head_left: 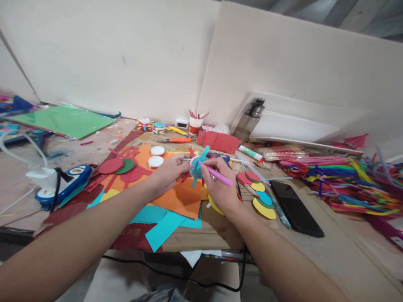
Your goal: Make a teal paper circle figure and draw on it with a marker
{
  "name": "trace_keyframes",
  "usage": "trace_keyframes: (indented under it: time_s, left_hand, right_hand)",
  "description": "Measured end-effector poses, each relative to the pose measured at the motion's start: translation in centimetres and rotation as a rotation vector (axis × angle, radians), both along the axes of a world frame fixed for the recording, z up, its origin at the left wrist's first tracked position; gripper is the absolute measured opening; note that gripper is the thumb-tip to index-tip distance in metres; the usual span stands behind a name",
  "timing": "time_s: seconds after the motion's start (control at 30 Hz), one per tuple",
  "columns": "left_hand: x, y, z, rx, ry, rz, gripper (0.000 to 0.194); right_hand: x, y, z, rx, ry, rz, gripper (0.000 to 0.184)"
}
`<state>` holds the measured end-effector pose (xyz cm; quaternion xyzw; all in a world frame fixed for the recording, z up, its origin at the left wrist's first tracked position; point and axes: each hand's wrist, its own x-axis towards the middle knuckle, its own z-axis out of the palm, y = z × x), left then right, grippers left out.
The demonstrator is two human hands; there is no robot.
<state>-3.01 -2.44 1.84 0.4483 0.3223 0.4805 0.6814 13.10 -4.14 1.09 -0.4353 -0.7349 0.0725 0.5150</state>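
My left hand (170,171) is closed on the edge of a small round paper craft (195,168) with a blue disc face and blue and red paper strips sticking out around it. My right hand (223,188) grips a pink pen (222,176), its tip end against the blue face. Beneath both hands lie an orange paper sheet (179,201) and cut pieces of blue paper (162,230). Two white-topped round pieces, a nearer one (155,162) and a farther one (157,150), sit just beyond my left hand.
Red strips and discs (111,166) lie to the left, near a blue case (67,186). Coloured paper discs (263,208), a black phone (296,207) and bundled pipe cleaners (343,180) are on the right. Behind stand a paper cup (195,125) and a dark bottle (250,121).
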Motion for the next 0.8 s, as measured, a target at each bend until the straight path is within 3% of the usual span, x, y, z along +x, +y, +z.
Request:
trace_keyframes:
  time_s: [0.8]
  left_hand:
    - [-0.09,0.09,-0.30,0.021,0.020,-0.013,0.037]
  right_hand:
    - [0.17,0.25,-0.07,-0.011,0.079,0.019,0.006]
